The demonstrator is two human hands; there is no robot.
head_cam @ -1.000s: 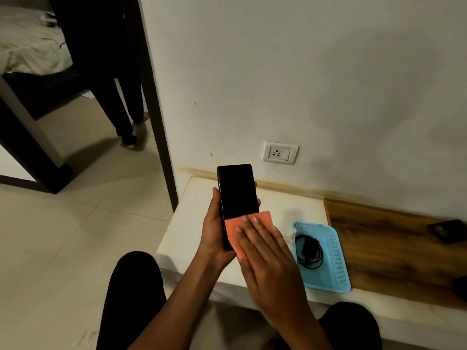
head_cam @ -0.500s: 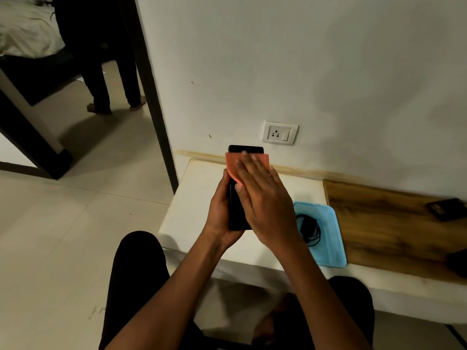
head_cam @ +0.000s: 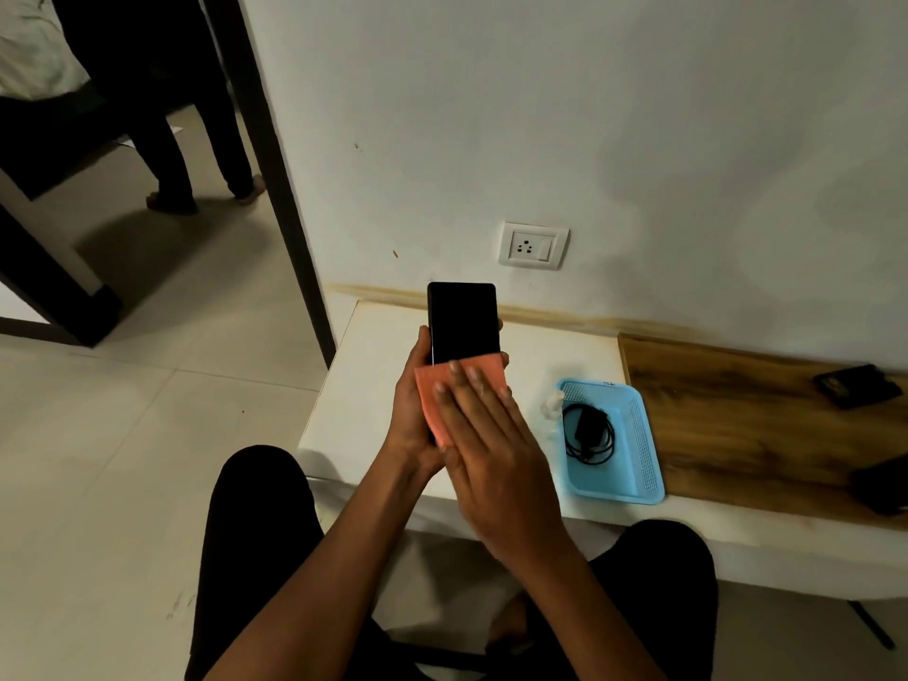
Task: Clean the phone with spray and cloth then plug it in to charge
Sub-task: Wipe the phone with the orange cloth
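A black charger with coiled cable [head_cam: 589, 431] is held in a blue perforated plastic basket [head_cam: 643, 444] on the white counter [head_cam: 363, 385], below a white wall socket [head_cam: 533, 244].

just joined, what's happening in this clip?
A seated person is wiping a phone. The left hand grips it upright, dark screen facing the camera. The right hand presses an orange cloth flat over the lower half of the screen. A black charger with its coiled cable lies in a blue tray on the counter, not yet plugged into the wall socket.
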